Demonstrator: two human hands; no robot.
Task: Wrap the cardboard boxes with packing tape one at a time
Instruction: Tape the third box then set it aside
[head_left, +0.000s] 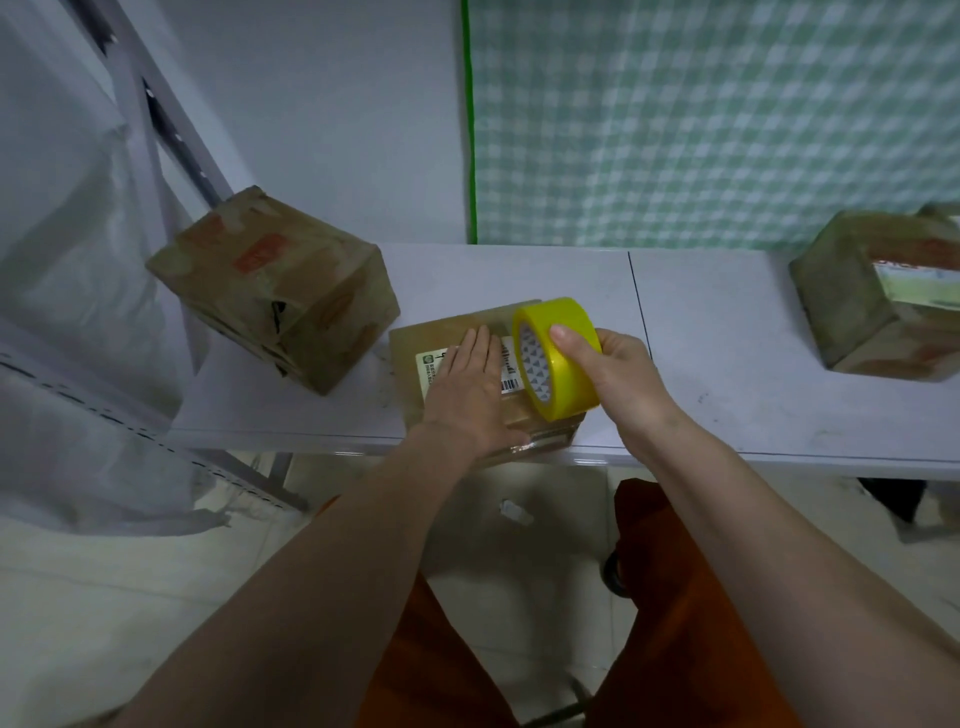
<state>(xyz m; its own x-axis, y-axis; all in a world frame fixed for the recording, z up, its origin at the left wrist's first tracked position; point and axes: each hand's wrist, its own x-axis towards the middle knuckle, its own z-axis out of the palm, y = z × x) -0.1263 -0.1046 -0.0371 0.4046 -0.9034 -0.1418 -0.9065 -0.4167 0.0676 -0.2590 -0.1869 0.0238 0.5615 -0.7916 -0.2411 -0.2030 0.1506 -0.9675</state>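
Observation:
A flat cardboard box (415, 345) with a white shipping label lies at the front edge of the white table (727, 353). My left hand (467, 387) lies flat on its top with straight fingers, pressing down over the label. My right hand (621, 379) grips a yellow roll of packing tape (563, 358), held upright on the box's right side, thumb on the roll's outer face. The box's right part is hidden behind the roll.
A larger worn cardboard box (275, 288) stands tilted at the table's left end. Another cardboard box (878, 296) sits at the far right. A green checked curtain (717, 119) hangs behind, grey shelving (171, 130) and plastic sheeting at the left. Tiled floor lies below.

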